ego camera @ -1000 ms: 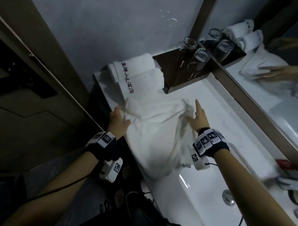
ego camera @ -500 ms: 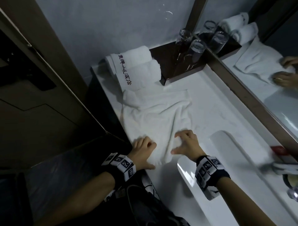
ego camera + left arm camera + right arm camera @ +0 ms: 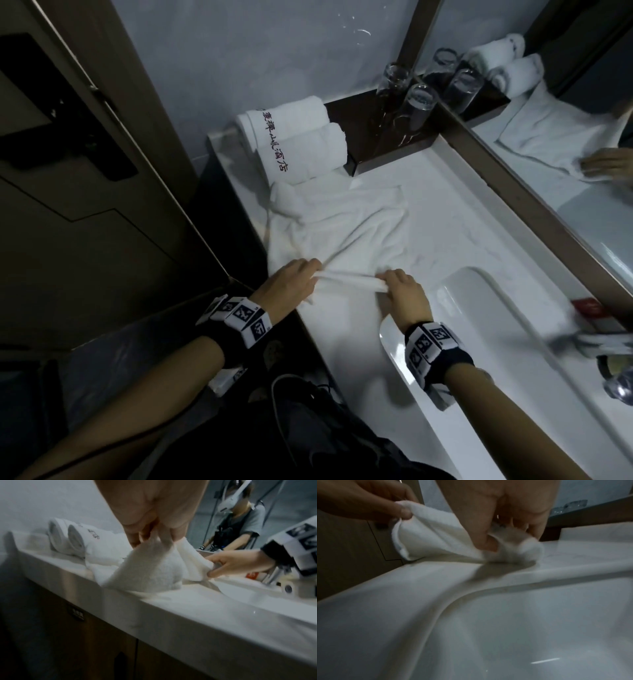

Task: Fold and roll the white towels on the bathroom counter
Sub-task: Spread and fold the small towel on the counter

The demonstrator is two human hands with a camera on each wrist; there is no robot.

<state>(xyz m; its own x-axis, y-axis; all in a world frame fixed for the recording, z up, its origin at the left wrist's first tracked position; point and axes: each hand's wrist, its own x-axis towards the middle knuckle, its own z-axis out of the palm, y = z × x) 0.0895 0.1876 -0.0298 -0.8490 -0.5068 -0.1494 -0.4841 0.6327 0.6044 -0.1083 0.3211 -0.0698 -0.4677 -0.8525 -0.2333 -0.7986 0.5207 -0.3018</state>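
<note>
A white towel point(image 3: 342, 219) lies spread and creased on the white table point(image 3: 445, 240), just left of the sink point(image 3: 513, 342). The left hand point(image 3: 287, 284) and right hand point(image 3: 404, 291) each pinch its near edge in curled fingers point(image 3: 164, 536), lifting it. Two rolled towels point(image 3: 298, 144) lie behind it by the wall.

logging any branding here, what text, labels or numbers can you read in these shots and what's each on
"酒店": last two characters of the dark lettering running down the rolled towels; the characters above them are too blurred to read.
Red packet by the mirror: print too blurred.
Small dark plate on the cabinet front: unreadable.
Wrist bands: only square coded markers, no words.
</note>
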